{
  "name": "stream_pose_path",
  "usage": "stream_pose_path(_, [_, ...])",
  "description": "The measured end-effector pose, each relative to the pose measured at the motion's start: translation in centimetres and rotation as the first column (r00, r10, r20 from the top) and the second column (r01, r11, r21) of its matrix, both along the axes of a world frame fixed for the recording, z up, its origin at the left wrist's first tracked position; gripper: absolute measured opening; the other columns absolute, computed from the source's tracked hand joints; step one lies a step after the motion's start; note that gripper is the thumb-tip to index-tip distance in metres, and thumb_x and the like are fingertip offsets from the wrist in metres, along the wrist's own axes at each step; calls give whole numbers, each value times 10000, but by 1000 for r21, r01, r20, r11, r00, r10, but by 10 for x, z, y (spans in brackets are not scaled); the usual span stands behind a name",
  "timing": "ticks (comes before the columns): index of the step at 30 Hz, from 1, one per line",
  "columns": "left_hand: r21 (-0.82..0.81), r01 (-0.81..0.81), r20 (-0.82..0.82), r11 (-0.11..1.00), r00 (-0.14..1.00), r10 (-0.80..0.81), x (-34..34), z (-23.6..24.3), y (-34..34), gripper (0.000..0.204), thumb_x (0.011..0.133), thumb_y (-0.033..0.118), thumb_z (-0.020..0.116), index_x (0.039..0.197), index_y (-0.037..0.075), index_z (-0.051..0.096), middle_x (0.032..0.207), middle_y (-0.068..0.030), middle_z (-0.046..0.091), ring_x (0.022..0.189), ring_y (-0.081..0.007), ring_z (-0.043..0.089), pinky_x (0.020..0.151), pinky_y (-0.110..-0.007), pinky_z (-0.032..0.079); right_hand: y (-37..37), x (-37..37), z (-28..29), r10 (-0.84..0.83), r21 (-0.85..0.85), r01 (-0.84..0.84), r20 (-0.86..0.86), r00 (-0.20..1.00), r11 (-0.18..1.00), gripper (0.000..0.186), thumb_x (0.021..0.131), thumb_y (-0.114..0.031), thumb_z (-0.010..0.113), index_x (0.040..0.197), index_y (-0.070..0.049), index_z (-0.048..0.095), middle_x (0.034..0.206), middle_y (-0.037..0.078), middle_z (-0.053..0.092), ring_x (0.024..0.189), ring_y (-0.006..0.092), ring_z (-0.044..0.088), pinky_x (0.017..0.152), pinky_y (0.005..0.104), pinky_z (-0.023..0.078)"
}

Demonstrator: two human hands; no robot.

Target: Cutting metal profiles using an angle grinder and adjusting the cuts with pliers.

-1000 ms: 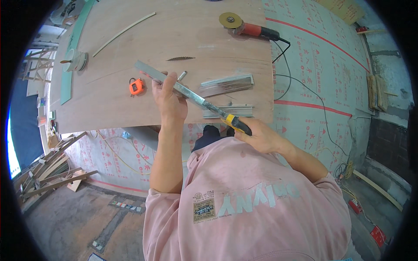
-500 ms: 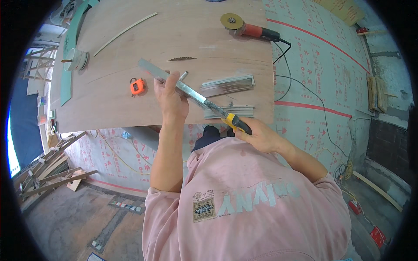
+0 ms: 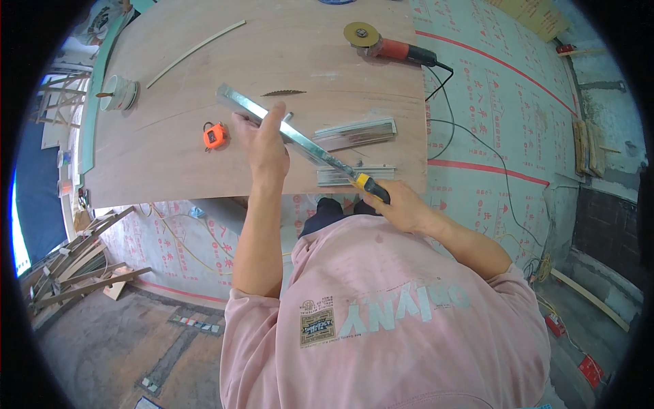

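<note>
Slanting across in front of me is a long, narrow metal tool (image 3: 317,151) with a yellow and black handle. It resembles a back saw with a bright spine; I cannot make out teeth. My right hand (image 3: 402,204) wraps round the handle by the table's near edge. Further up the metal, my left hand (image 3: 268,146) grips it, thumb on the near side and fingers partly hidden under it. Just left of that hand lies an orange tape measure (image 3: 215,135). A bundle of metal strips (image 3: 357,133) and a second stack of strips (image 3: 337,176) lie beyond the tool.
The wooden tabletop (image 3: 170,157) carries a red and black angle grinder (image 3: 392,48), a dark toothed piece (image 3: 284,92), a thin pale strip (image 3: 196,53) and a white tub (image 3: 120,93). A black cord (image 3: 477,136) trails right. Scrap timber (image 3: 75,262) lies on the floor left.
The long tool has rolled slightly, so its bright face shows more. My left hand has loosened a little and shifted, its thumb now raised higher. The right hand keeps its hold.
</note>
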State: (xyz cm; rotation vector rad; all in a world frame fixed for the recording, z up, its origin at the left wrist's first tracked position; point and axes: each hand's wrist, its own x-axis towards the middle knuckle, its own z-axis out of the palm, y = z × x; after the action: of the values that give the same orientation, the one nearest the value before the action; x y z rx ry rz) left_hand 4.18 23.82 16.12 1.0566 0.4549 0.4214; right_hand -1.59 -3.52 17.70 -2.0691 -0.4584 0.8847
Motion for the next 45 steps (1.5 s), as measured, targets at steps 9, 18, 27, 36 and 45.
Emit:
stream_pose_path(9, [729,376,-244,572,924,-296,-31,5,-44,424,807,106,775,1103,37,479,998,-84,579,910,-172,573,802,-306,485,9,14,-1,69,-178,-94,-141,988,980,305,984,-298,627,964,5,653,856,188,698,855,373,672,771,465,495])
stream_pose_path(18, [-203,196,146,959,975,-169,-28,38,17,578,975,338,687,1463,153,441,987,-33,565,996,-205,568,1061,-557,448,-18,22,-1,16,119,44,-456,890,992,289,1001,-301,628,1094,-29,646,960,66,681,891,187,622,819,348,495])
stream_pose_path(27, [-369,108,291,923,957,5,-24,32,26,509,933,332,714,1370,184,498,752,4,578,732,-151,574,824,-375,462,-15,25,24,161,273,-70,-328,931,960,263,1009,-262,626,1118,-22,618,1000,65,642,926,162,582,831,317,474])
stream_pose_path(36, [-242,196,371,950,924,-96,-25,31,30,588,885,308,680,1406,124,478,688,0,573,612,-138,546,704,-344,445,-18,21,28,158,168,-135,-131,979,977,260,964,-253,652,1095,-27,645,991,130,672,894,276,628,819,389,485])
stream_pose_path(45, [-230,305,455,924,873,-175,-28,24,30,547,904,316,666,1375,98,495,684,5,541,605,-131,516,683,-346,425,-21,11,9,137,153,-163,167,976,975,227,940,-249,665,1050,-54,697,991,141,620,963,351,612,877,438,470])
